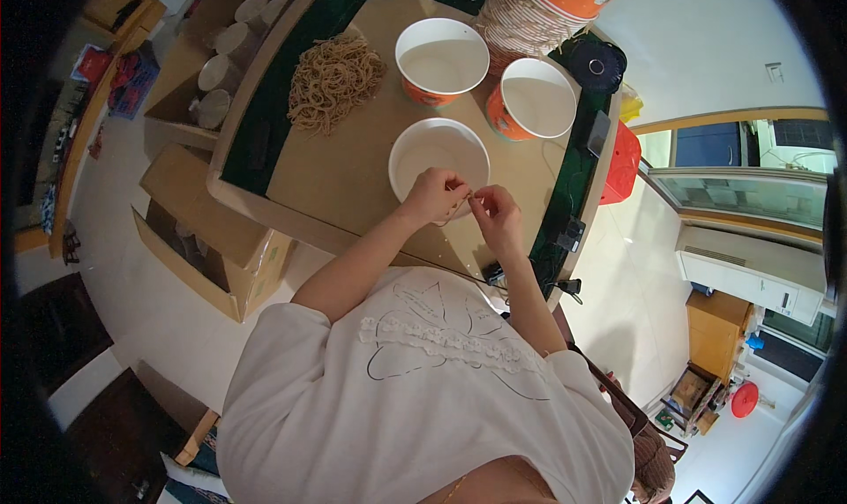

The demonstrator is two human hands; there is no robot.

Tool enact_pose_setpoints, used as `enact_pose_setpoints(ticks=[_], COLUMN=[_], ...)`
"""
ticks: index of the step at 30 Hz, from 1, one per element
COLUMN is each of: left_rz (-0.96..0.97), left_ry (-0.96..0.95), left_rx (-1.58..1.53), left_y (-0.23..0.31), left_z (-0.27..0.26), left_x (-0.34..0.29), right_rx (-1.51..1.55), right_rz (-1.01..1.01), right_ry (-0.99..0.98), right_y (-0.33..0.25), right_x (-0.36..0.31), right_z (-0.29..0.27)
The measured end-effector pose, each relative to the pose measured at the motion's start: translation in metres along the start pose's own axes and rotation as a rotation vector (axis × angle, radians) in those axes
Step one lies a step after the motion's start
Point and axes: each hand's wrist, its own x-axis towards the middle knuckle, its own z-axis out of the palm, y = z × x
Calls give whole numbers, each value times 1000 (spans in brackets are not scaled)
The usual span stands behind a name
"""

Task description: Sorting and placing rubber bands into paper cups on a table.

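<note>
My left hand (437, 196) and my right hand (496, 217) meet over the near rim of a white paper bucket (430, 138), fingertips pinched close together. Between them runs a thin tan cord (458, 209), partly hidden by the fingers. The bucket stands upright, and what I see of its inside is plain white. A tangled heap of tan cord (335, 82) lies to the left. Two more paper buckets, one white-rimmed and orange outside (425, 94) and another tilted toward me (500, 116), stand farther back.
A tall stack of nested orange paper buckets (529, 18) rises at the back. Along the table's right side lie a dark round object (597, 64), a phone-like slab (598, 133) and a black plug (569, 286). Open cardboard boxes (251, 274) stand on the floor at left.
</note>
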Motion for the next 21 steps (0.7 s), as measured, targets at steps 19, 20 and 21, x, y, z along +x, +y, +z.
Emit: enact_pose_setpoints(ticks=[19,20,21], left_rz=[-158,-148,-154], left_ry=[-124,-119,-124], left_rx=[-178,-184,-182], left_y=[-6,-5,-3], left_z=[2,2,2], left_x=[1,1,0], right_rx=[117,107,110], right_rz=[112,85,93], right_ry=[-9,9,10], right_y=[3,5,6], right_x=[-2,-2,-2], right_z=[1,3,3])
